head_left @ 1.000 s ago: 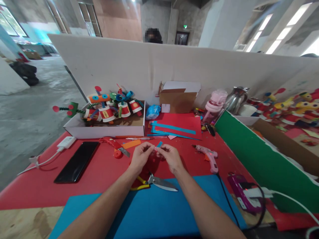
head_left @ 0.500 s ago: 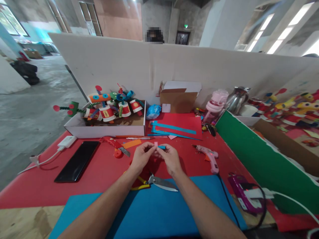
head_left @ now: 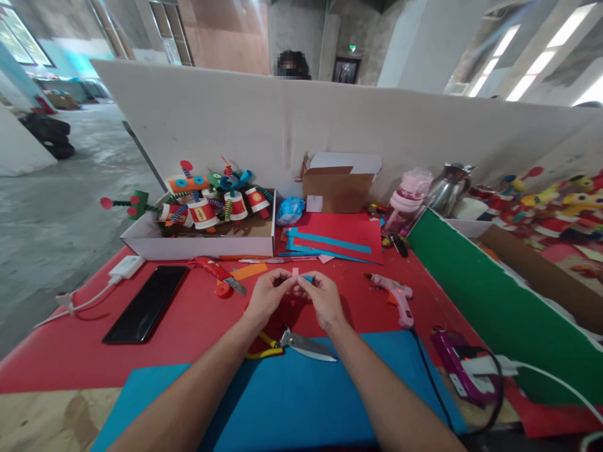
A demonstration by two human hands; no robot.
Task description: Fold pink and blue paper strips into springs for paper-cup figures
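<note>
Over the red table covering, my two hands meet fingertip to fingertip. My left hand is closed in a pinch on a small pink paper piece, whose end sticks up between the fingers. A small blue paper piece shows at the fingertips of my right hand, also closed in a pinch. Fingers hide how the two pieces touch. Just below my hands lie scissors with yellow handles, blades on a blue sheet.
Right of my hands lies a pink hot glue gun, its cord running down past a purple power device. Left are a red utility knife and a black phone. A white box of paper-cup figures and red sheets stand behind.
Less of the blue paper piece shows between my right fingers than before. Both hands stay in nearly the same place, and the tools have not moved.
</note>
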